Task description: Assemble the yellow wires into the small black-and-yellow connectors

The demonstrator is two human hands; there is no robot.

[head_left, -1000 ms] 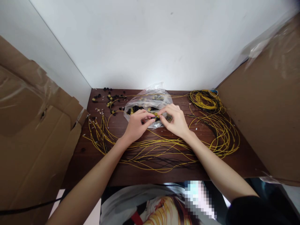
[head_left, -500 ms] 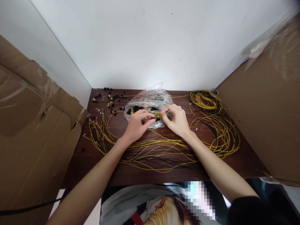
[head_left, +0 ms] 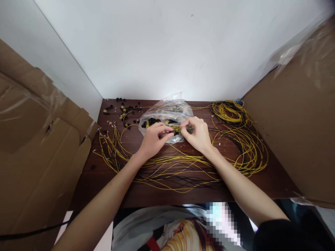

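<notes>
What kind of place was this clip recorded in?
Probably a wiring workbench: yellow and black wires lie loose and coiled on a brown tabletop, with a clear plastic bag of small black and yellow parts among them and cardboard at the sides.

Wires (head_left: 180, 158) are yellow and black, table (head_left: 162, 198) brown

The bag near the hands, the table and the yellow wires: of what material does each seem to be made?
Bag: probably thin clear plastic, shiny; creased, partly transparent.
Table: wood or wood print, brown, slightly glossy; faint streaks.
Yellow wires: likely plastic coating, smooth; even colour, loose curves.
</notes>
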